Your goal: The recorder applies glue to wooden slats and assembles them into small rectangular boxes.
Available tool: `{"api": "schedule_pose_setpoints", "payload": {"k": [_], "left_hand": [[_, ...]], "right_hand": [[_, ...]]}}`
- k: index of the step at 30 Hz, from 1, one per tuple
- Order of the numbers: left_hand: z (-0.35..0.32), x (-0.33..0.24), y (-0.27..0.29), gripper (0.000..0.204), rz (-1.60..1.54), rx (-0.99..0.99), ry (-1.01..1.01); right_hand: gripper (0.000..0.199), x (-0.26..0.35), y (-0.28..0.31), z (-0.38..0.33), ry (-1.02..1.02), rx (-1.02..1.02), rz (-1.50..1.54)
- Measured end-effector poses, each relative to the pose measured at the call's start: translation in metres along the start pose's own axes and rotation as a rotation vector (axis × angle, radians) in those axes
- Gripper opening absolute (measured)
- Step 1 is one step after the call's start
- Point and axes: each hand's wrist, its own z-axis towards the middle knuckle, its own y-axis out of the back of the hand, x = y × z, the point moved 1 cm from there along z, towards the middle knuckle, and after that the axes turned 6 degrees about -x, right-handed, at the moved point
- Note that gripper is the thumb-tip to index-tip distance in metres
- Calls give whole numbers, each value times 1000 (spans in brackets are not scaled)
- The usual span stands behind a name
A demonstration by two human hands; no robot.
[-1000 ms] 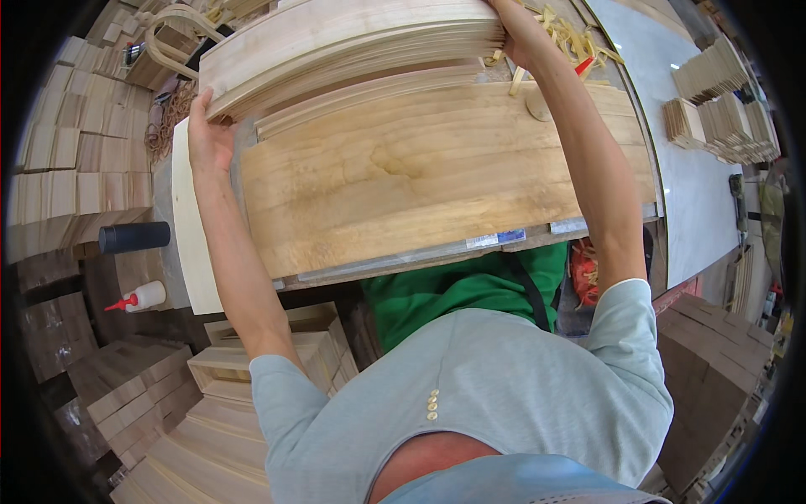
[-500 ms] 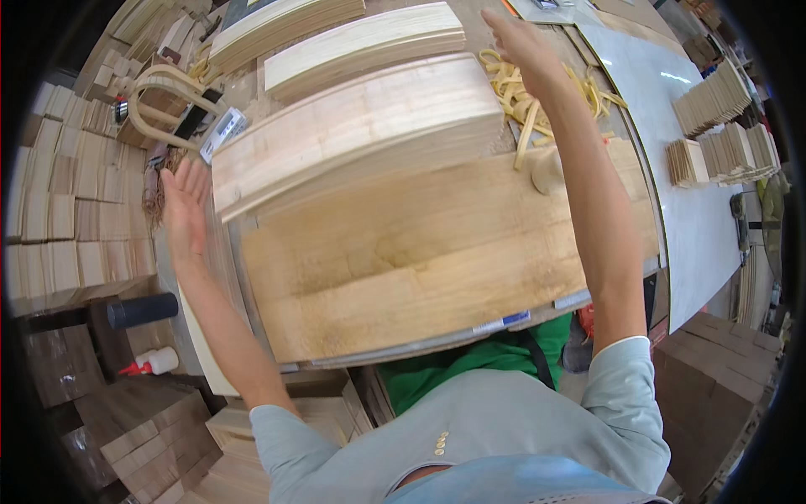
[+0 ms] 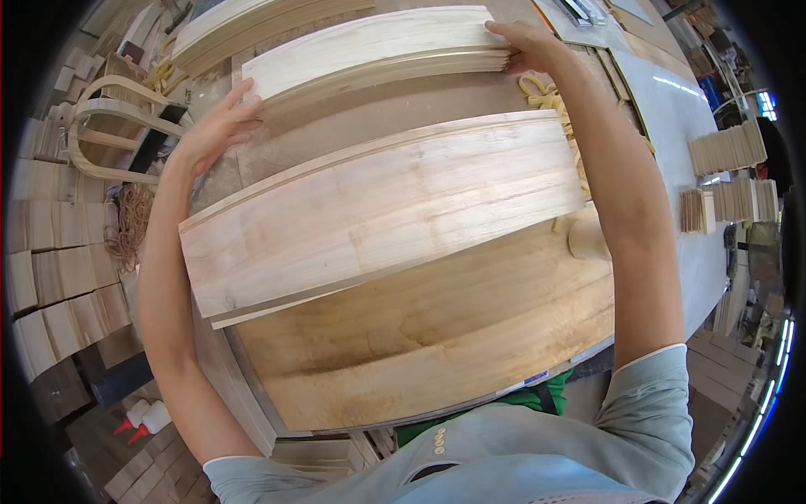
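My left hand [image 3: 220, 126] is at the left end of a stack of pale wooden boards [image 3: 369, 49], its fingers bent against that end. At the right end my right hand [image 3: 529, 46] grips the same stack, thumb over the top and fingers at the side. The stack lies flat on the bench and its board layers show along the near side. Nearer me, between my forearms, is another stack of pale boards [image 3: 386, 206]. Below it spreads a broad brown wooden panel [image 3: 420, 336].
Farther back lies another board stack [image 3: 252, 38]. Curved wooden frames [image 3: 117, 126] stand left; yellow strips [image 3: 537, 88] lie by my right wrist. A pale round container [image 3: 589, 239] rests near my right forearm. Small wood pieces [image 3: 726, 151] sit on a grey sheet [image 3: 672, 109].
Both hands have moved forward, from being held apart in the air to the two ends of the farther board stack. My view has shifted forward, showing the near stack more from above.
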Motion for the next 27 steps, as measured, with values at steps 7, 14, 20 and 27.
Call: {"api": "schedule_pose_setpoints", "payload": {"k": [7,14,20,27], "left_hand": [[15,16,4,81,200,69,-143],[18,-22,-1,83,1138,-530,-901],[32,-21,4,71,1131,-335,-895],[-58,-105,48,53,1003,-537,-1057]], "right_hand": [[65,6,2,14,69,-142,276],[22,25,43,35,386,814,517],[50,64,20,-17,75,5,230],[33,88,72,-45,38,309,314]]}}
